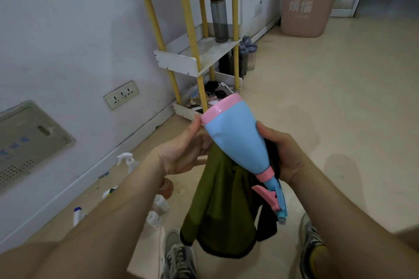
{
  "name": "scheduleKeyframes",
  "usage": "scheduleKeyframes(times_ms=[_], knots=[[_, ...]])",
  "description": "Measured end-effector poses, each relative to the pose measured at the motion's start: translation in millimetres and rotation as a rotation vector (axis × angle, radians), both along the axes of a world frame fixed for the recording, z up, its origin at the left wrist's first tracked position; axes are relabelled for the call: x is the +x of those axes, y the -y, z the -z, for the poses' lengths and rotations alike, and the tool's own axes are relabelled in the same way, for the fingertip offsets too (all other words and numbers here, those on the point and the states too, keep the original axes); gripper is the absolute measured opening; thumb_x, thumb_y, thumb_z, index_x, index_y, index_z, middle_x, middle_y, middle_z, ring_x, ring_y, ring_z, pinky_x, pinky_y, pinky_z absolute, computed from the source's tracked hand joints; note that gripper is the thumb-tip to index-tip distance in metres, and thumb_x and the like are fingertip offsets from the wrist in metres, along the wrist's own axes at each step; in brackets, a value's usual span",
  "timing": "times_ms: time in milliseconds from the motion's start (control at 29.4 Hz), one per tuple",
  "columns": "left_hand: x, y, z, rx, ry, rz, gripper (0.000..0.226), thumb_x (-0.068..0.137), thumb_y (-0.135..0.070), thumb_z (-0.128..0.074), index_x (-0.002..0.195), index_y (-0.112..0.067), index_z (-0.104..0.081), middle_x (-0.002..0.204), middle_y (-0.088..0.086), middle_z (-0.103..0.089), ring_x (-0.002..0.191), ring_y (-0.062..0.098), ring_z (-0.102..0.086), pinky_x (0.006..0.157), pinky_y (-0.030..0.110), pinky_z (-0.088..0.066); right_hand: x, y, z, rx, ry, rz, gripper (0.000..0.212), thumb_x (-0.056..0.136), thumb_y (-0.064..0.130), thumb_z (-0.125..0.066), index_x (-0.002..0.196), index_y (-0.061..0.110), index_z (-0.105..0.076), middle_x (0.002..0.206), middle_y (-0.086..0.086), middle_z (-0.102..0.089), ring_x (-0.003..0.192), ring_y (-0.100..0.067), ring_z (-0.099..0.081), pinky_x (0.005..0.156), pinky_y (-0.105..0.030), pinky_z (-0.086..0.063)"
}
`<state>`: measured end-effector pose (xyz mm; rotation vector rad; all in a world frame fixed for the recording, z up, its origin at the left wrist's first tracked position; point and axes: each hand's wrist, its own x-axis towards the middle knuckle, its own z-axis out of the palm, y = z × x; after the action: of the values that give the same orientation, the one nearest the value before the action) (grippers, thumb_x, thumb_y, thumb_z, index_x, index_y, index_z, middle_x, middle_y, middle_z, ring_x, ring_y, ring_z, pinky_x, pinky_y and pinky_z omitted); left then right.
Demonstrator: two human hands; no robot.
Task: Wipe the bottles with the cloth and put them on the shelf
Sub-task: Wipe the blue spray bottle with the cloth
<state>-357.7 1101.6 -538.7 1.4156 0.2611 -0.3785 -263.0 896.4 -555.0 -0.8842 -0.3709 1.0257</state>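
Shelf [176, 62] at 12 o'clock against the wall, yellow posts and white trays. A grey bottle [218, 16] already stands on the middle tray, with bare tray beside it. Cloth [217, 206], olive with a dark hem, hangs at 6 o'clock from under the spray bottle [235, 138]. This blue bottle is held in mid-air at centre, tilted, pink base toward 11 o'clock and trigger head toward 5 o'clock. More bottles [156, 210] lie on the floor at 8 o'clock. Step in hand, as judged: wiping the body. To do it well, keep the cloth wrapped between palm and plastic, turn the bottle from the base end and draw the cloth along its whole length, pink rim and neck included. Keep fingers off the trigger. Right hand [285, 156] at 3 o'clock: fingers curled round the narrow end, cloth pinned under the palm. Left hand [183, 152] at 9 o'clock: palm up, fingers loosely extended beneath the body, thumb tip on the pink rim, steadying, not clamping.
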Motion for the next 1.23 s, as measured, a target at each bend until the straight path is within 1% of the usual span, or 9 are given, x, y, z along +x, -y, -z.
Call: scheduleKeyframes(times_ms=[68, 136, 238, 340, 442, 613, 715, 953, 1225], knots=[[-9.1, -9.6, 3.8, 0.021, 0.002, 0.025, 0.047, 0.067, -0.061, -0.077, 0.098, -0.025, -0.078, 0.093, -0.001, -0.072, 0.087, 0.009, -0.069, 0.083, 0.028, -0.055, 2.8, 1.5, -1.3, -0.014, 0.047, -0.004, 0.069, 0.031, 0.046, -0.097, 0.09, 0.015, -0.081, 0.094, -0.009, -0.076, 0.079, -0.024, -0.074, 0.065, -0.031, -0.06], [-13.1, -11.8, -0.4, 0.016, 0.009, -0.09, 0.016, 0.082, -0.019, -0.074, 0.096, -0.012, -0.077, 0.091, 0.007, -0.074, 0.078, 0.014, -0.071, 0.068, 0.027, -0.059, 5.6, 0.6, -2.7, -0.077, 0.153, 0.005, 0.067, 0.043, 0.046, -0.094, 0.1, 0.014, -0.078, 0.098, -0.01, -0.075, 0.084, -0.025, -0.073, 0.068, -0.031, -0.06], [-8.6, 0.7, -16.2, -0.097, 0.024, -0.346, 0.023, 0.091, -0.002, -0.057, 0.111, 0.001, -0.069, 0.098, 0.015, -0.073, 0.073, 0.02, -0.073, 0.058, 0.026, -0.059, 3.2, -6.1, -1.2, -0.127, 0.232, 0.116, 0.047, 0.075, 0.031, -0.072, 0.117, 0.013, -0.065, 0.106, -0.009, -0.074, 0.093, -0.026, -0.071, 0.07, -0.032, -0.058], [-5.1, 12.7, -25.0, -0.408, 0.054, -0.462, 0.049, 0.08, 0.01, -0.044, 0.128, 0.007, -0.057, 0.114, 0.021, -0.066, 0.086, 0.026, -0.068, 0.074, 0.031, -0.061, -1.7, -16.7, 1.3, -0.083, 0.232, 0.273, 0.044, 0.082, 0.025, -0.073, 0.123, 0.015, -0.061, 0.115, -0.008, -0.072, 0.101, -0.027, -0.07, 0.078, -0.036, -0.059], [-5.8, 21.7, -23.7, -0.273, 0.141, -0.503, 0.055, 0.083, 0.026, -0.031, 0.127, 0.006, -0.058, 0.12, 0.02, -0.067, 0.098, 0.028, -0.07, 0.082, 0.033, -0.06, -7.6, -24.9, 3.6, -0.054, 0.233, 0.365, 0.043, 0.08, 0.025, -0.067, 0.122, 0.019, -0.061, 0.117, -0.006, -0.072, 0.105, -0.028, -0.069, 0.083, -0.04, -0.058], [-6.2, 22.2, -24.5, 0.2, 0.259, -0.53, 0.036, 0.086, -0.006, -0.069, 0.12, -0.018, -0.064, 0.106, 0.003, -0.069, 0.084, 0.015, -0.07, 0.07, 0.032, -0.061, -15.0, -31.8, -2.8, 0.086, -0.004, 0.316, 0.045, 0.09, 0.025, -0.058, 0.133, 0.012, -0.055, 0.127, -0.012, -0.066, 0.116, -0.033, -0.063, 0.095, -0.048, -0.053], [-2.1, 29.9, -27.9, 0.406, 0.304, -0.383, 0.071, 0.07, -0.043, -0.08, 0.128, -0.032, -0.042, 0.115, -0.005, -0.06, 0.095, 0.005, -0.065, 0.074, 0.026, -0.058, -24.1, -42.7, -15.5, 0.067, -0.157, 0.261, 0.048, 0.096, 0.03, -0.052, 0.14, 0.012, -0.049, 0.134, -0.017, -0.061, 0.123, -0.036, -0.058, 0.101, -0.05, -0.049], [10.0, 50.8, -14.8, 0.474, 0.314, -0.422, 0.062, 0.093, -0.05, -0.049, 0.144, -0.026, -0.023, 0.118, -0.011, -0.054, 0.1, 0.005, -0.062, 0.061, 0.012, -0.052, -43.0, -71.2, -9.4, -0.048, -0.081, 0.552, 0.054, 0.097, 0.048, -0.052, 0.144, 0.024, -0.04, 0.133, -0.01, -0.06, 0.112, -0.028, -0.066, 0.089, -0.045, -0.057], [10.4, 46.0, -10.1, 0.675, 0.447, -0.666, 0.075, 0.077, -0.041, -0.08, 0.138, -0.033, -0.036, 0.112, -0.024, -0.052, 0.099, -0.009, -0.057, 0.077, 0.014, -0.052, -51.0, -79.0, -25.7, -0.041, -0.056, 0.558, 0.069, 0.088, 0.05, -0.066, 0.142, 0.02, -0.035, 0.126, -0.007, -0.06, 0.11, -0.025, -0.066, 0.092, -0.046, -0.057]])
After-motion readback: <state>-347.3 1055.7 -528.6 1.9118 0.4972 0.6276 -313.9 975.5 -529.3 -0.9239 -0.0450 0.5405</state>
